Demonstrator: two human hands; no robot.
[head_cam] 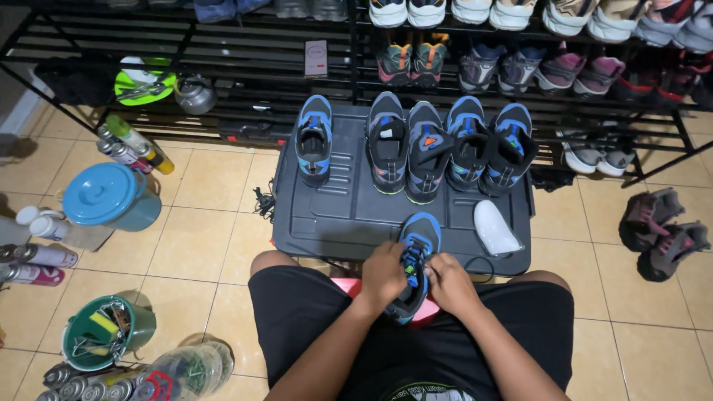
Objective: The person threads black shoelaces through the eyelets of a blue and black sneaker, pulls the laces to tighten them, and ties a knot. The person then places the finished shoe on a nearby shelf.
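A blue and black sneaker (417, 241) rests toe-away between my knees, its toe on the dark grey plastic lid (349, 215). My left hand (382, 273) and my right hand (448, 281) close on it from either side, fingers at the green laces. A single matching blue sneaker (314, 139) stands at the lid's far left. Two more pairs (407, 148) (490, 147) line its far edge. A white shoe insert (495, 228) lies on the lid to the right of the held shoe.
A black metal rack (520, 96) full of shoes runs across the back. On the tiled floor at left stand a blue lidded bucket (110, 197), spray cans (134, 145), a green bucket (106, 332) and bottles. Grey-pink shoes (663, 230) lie at right.
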